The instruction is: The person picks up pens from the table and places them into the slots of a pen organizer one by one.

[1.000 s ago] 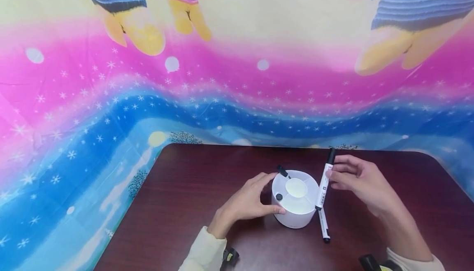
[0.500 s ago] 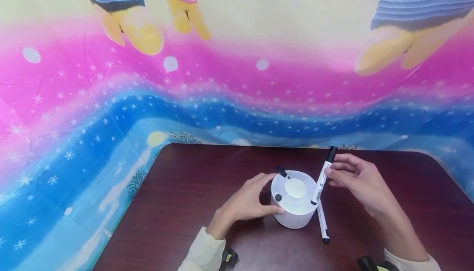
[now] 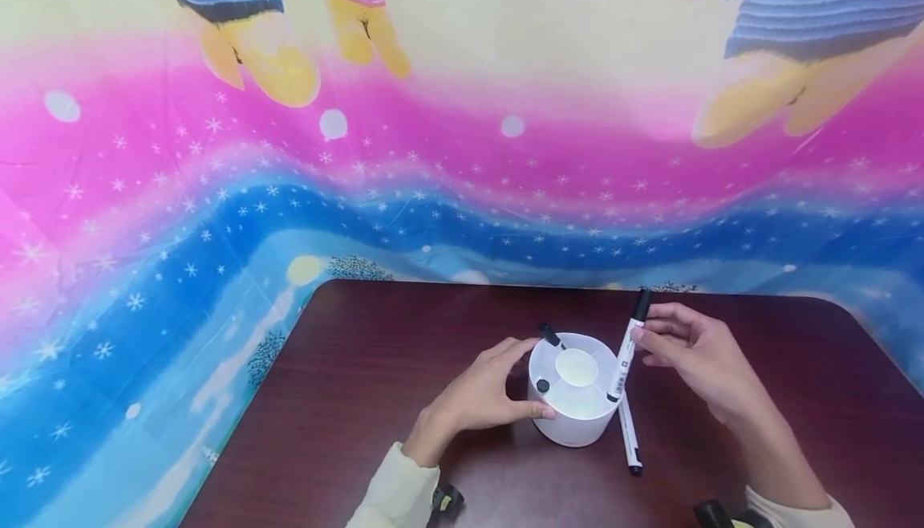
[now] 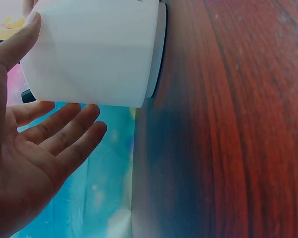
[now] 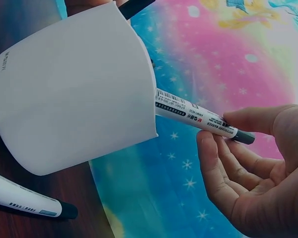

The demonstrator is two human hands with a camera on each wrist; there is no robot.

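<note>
Marker (image 3: 626,358) (tilted), upper part in right grip (image 3: 702,354)

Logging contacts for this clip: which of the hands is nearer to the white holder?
Left. The left hand holds the holder at its left side; the right hand is apart from it, to its right, pinching a marker, its lower end at the holder's rim.

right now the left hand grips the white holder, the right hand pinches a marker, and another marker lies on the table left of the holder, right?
Not quite: the other marker lies on the table to the right of the white holder, as the head view shows. The rest is correct.
</note>
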